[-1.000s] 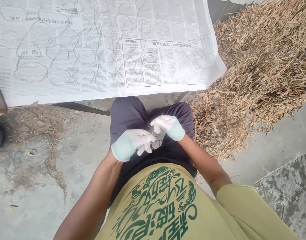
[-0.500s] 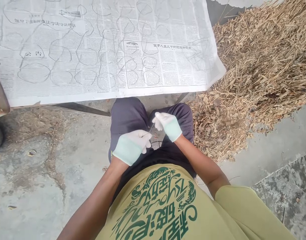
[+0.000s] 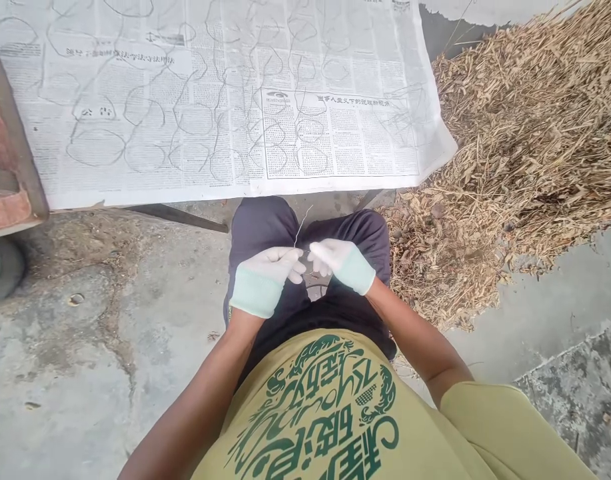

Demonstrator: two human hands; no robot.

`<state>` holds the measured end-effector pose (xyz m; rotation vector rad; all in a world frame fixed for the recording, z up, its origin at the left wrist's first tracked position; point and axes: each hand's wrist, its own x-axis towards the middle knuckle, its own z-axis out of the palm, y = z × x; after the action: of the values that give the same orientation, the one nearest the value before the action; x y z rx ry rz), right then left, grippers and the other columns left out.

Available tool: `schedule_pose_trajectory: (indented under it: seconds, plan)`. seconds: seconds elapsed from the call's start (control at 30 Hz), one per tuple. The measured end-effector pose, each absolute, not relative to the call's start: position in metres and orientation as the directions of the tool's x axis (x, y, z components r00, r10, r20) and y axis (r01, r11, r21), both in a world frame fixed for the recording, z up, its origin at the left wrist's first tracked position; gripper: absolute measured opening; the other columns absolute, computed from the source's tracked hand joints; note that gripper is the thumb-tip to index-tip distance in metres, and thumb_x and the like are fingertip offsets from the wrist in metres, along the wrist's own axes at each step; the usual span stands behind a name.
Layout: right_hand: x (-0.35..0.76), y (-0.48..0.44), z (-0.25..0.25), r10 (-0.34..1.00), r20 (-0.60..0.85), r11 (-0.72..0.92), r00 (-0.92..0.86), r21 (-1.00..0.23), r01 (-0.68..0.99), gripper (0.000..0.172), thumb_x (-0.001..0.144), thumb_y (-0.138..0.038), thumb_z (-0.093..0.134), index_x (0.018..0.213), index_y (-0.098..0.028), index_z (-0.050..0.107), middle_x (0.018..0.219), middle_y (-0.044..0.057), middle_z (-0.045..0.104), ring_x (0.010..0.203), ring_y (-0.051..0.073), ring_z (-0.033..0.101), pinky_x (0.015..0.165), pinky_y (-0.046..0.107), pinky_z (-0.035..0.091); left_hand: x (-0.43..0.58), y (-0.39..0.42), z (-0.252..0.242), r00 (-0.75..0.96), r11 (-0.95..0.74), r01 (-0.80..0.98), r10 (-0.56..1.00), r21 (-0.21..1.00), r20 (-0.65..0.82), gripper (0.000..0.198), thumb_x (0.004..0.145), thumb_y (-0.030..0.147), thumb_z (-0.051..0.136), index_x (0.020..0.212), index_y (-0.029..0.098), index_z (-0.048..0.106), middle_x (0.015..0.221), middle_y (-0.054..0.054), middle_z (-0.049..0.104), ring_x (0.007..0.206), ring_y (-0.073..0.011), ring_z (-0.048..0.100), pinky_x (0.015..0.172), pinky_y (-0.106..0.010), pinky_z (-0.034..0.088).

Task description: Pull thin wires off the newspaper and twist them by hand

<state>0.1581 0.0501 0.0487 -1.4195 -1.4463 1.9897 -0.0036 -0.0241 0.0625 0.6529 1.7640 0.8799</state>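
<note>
- The left hand (image 3: 268, 279), in a white-and-mint glove, has thumb and forefinger pinched on a thin wire (image 3: 298, 235); its other fingers curl loosely beneath.
- The wire's kinked free end juts ahead of the left hand, over the gap between the knees of the dark trousers (image 3: 262, 223).
- The right hand (image 3: 341, 261), gloved alike, has its fingertips pressed together just beside the left ones, with a short stretch of wire running between; the glove hides most of its grip.
- Ahead of both hands is the newspaper-covered surface (image 3: 160, 195), with wire loops (image 3: 95, 165) laid in rows.
- Beyond the right hand, off to its right, lie dried stalks (image 3: 525, 147).
- Half a second ago, the wire slanted up from the left hand to the right; now the hands are closer and more level, and the free end sticks out.
</note>
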Motion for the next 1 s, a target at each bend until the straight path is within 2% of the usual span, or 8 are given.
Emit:
schedule_pose_trajectory:
  seconds: [0.07, 0.13, 0.3, 0.43, 0.53, 0.73, 0.9, 1.0]
  plan:
    - [0.157, 0.041, 0.05, 0.659, -0.587, -0.448, -0.47, -0.809, 0.381, 0.024, 0.095, -0.035, 0.067, 0.079, -0.016, 0.068, 0.066, 0.0, 0.067, 0.054, 0.009, 0.058, 0.05, 0.02, 0.042, -0.003, -0.022, 0.062, -0.329, 0.564, -0.01, 0.778, 0.825, -0.536, 0.031, 0.087, 0.043, 0.07, 0.098, 0.016, 0.078, 0.073, -0.003, 0.077, 0.06, -0.0137, 0.068, 0.064, -0.025, 0.051]
    - [0.155, 0.035, 0.049, 0.686, -0.577, -0.393, -0.443, -0.807, 0.441, 0.019, 0.093, -0.029, 0.066, 0.078, -0.018, 0.067, 0.067, -0.002, 0.067, 0.056, 0.009, 0.059, 0.053, 0.02, 0.043, -0.002, -0.021, 0.061, -0.328, 0.559, -0.033, 0.777, 0.828, -0.537, 0.029, 0.086, 0.041, 0.07, 0.096, 0.016, 0.078, 0.07, -0.002, 0.076, 0.059, -0.0131, 0.067, 0.065, -0.024, 0.051]
    - [0.157, 0.035, 0.052, 0.78, -0.388, -0.072, -0.491, -0.834, 0.546, 0.03, 0.095, -0.029, 0.063, 0.067, -0.019, 0.063, 0.068, -0.001, 0.066, 0.067, 0.01, 0.06, 0.064, 0.022, 0.042, -0.002, -0.024, 0.06, -0.272, 0.572, -0.187, 0.751, 0.798, -0.602, 0.03, 0.079, 0.043, 0.076, 0.088, 0.014, 0.076, 0.065, -0.004, 0.075, 0.05, -0.013, 0.064, 0.055, -0.024, 0.048]
    - [0.164, 0.035, 0.056, 0.746, -0.421, -0.268, -0.516, -0.899, 0.346, 0.03, 0.099, -0.037, 0.057, 0.078, -0.019, 0.067, 0.062, -0.002, 0.063, 0.057, 0.011, 0.058, 0.058, 0.022, 0.045, -0.001, -0.027, 0.06, -0.147, 0.551, -0.439, 0.735, 0.709, -0.662, 0.047, 0.061, 0.051, 0.09, 0.083, 0.013, 0.075, 0.057, -0.003, 0.071, 0.047, -0.0157, 0.063, 0.053, -0.027, 0.051]
    - [0.166, 0.031, 0.056, 0.733, -0.447, -0.364, -0.512, -0.895, 0.26, 0.032, 0.1, -0.041, 0.055, 0.083, -0.018, 0.068, 0.06, -0.002, 0.063, 0.053, 0.011, 0.058, 0.054, 0.022, 0.046, 0.002, -0.03, 0.059, -0.168, 0.502, -0.523, 0.732, 0.689, -0.66, 0.054, 0.055, 0.051, 0.096, 0.087, 0.012, 0.076, 0.063, -0.004, 0.074, 0.049, -0.0141, 0.063, 0.058, -0.028, 0.055]
    - [0.166, 0.023, 0.052, 0.77, -0.468, -0.369, -0.433, -0.881, 0.297, 0.033, 0.099, -0.033, 0.056, 0.069, -0.018, 0.062, 0.059, -0.001, 0.064, 0.053, 0.01, 0.058, 0.055, 0.021, 0.045, 0.002, -0.031, 0.057, -0.22, 0.464, -0.474, 0.761, 0.748, -0.611, 0.055, 0.071, 0.052, 0.091, 0.103, 0.01, 0.077, 0.08, -0.008, 0.08, 0.062, -0.0141, 0.07, 0.066, -0.025, 0.056]
    - [0.167, 0.025, 0.049, 0.806, -0.446, -0.367, -0.388, -0.892, 0.263, 0.03, 0.097, -0.035, 0.059, 0.074, -0.018, 0.066, 0.057, -0.002, 0.062, 0.05, 0.01, 0.055, 0.053, 0.021, 0.044, 0.0, -0.03, 0.061, -0.247, 0.472, -0.396, 0.771, 0.788, -0.587, 0.067, 0.077, 0.065, 0.08, 0.116, 0.011, 0.075, 0.096, -0.012, 0.082, 0.068, -0.0171, 0.074, 0.072, -0.03, 0.059]
    - [0.169, 0.028, 0.051, 0.817, -0.43, -0.35, -0.384, -0.899, 0.263, 0.031, 0.098, -0.036, 0.058, 0.075, -0.017, 0.067, 0.057, -0.003, 0.061, 0.05, 0.009, 0.055, 0.054, 0.021, 0.044, 0.0, -0.03, 0.061, -0.244, 0.487, -0.332, 0.783, 0.808, -0.572, 0.067, 0.079, 0.065, 0.078, 0.119, 0.011, 0.074, 0.102, -0.013, 0.082, 0.07, -0.0171, 0.074, 0.075, -0.031, 0.059]
